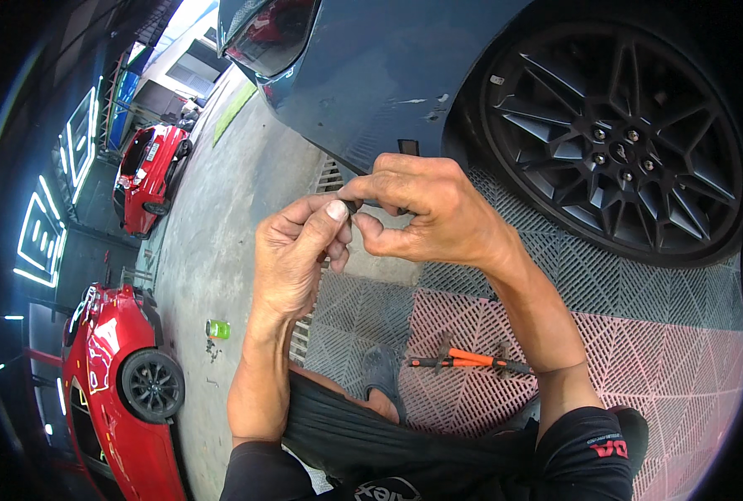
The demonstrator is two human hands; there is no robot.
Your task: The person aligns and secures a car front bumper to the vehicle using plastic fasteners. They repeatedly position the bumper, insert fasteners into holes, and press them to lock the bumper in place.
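Observation:
In front of the dark grey-blue car's scraped bumper, my two hands meet at the fingertips. A small dark piece sits between them, mostly covered by fingers, so its kind does not show. My left hand is closed, pinching the piece between thumb and fingers. From the other side my right hand comes in with its index finger and thumb curled around the same piece. A small dark rectangular patch shows on the bumper's lower edge, just above my right hand.
A black multi-spoke wheel stands at the right. Orange-handled hammers lie on pink floor tiles near my knees. A green can is on the concrete at left. Two red cars, one near and one farther, stand beyond.

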